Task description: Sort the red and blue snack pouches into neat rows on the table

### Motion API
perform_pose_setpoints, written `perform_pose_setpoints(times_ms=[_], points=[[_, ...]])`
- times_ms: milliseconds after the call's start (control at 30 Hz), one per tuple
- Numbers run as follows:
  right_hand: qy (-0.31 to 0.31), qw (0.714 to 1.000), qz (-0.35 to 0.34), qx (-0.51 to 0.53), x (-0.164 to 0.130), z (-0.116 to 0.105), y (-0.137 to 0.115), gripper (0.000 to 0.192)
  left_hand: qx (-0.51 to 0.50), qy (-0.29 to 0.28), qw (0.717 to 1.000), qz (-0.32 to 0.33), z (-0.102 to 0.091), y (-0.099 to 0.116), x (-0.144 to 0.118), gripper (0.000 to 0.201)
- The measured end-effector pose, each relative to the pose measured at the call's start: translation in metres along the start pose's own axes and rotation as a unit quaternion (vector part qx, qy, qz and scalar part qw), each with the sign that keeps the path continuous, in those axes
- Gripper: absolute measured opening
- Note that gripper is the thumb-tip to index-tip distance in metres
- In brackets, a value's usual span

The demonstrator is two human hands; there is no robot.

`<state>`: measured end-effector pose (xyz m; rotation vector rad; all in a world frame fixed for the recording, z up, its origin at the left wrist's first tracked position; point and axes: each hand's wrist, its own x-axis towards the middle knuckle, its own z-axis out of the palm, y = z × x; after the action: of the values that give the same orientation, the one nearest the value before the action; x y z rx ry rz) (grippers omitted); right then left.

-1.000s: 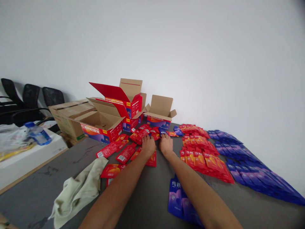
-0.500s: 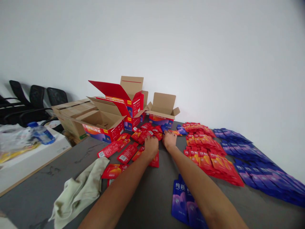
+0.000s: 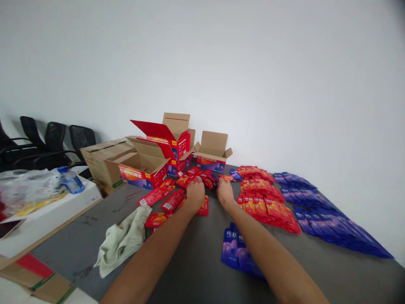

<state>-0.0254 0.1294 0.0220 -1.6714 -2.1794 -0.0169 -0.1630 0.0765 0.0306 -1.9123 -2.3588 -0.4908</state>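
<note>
A pile of loose red pouches [image 3: 196, 173] lies at the middle of the dark table, with several more scattered toward the left. My left hand [image 3: 195, 195] is closed over the near side of this pile, its fingertips among the red pouches and partly hidden. Just to the right, my right hand [image 3: 225, 192] has its fingers curled together at a dark blue pouch [image 3: 215, 180], of which only a small part shows. Two blue pouches [image 3: 232, 249] lie overlapping under my right forearm. Overlapping rows of red pouches [image 3: 262, 202] fan out right of my right hand.
Rows of blue pouches [image 3: 329, 223] run along the table's right side. Open printed cartons [image 3: 142, 175] stand at the back left, another open carton [image 3: 210, 162] behind the pile. A pale cloth [image 3: 125, 236] lies left of my arm. A water bottle [image 3: 72, 181] stands farther left.
The view has shifted, so the cartons appear lower. Both hands have drawn slightly nearer me at the pile, and the blue pouch by my right fingers has shifted toward me.
</note>
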Motion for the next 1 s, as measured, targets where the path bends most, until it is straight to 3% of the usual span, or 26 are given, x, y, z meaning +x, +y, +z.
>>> perform_pose_setpoints(times_ms=[400, 600, 867, 1000], points=[[0.031, 0.993, 0.085, 0.08, -0.087, -0.039, 0.012, 0.035, -0.112, -0.016, 0.989, -0.097, -0.02, 0.002, -0.069, 0.03], [0.05, 0.987, 0.108, 0.11, -0.12, -0.056, 0.023, 0.032, -0.206, -0.023, 0.975, -0.083, -0.021, 0.013, -0.106, 0.021], [0.105, 0.97, 0.158, 0.151, -0.168, -0.083, 0.053, 0.041, -0.386, -0.158, 0.906, -0.07, 0.001, 0.061, -0.158, 0.035], [0.116, 0.966, 0.159, 0.168, -0.191, -0.092, 0.066, 0.041, -0.389, -0.199, 0.898, -0.059, 0.011, 0.077, -0.173, 0.043]])
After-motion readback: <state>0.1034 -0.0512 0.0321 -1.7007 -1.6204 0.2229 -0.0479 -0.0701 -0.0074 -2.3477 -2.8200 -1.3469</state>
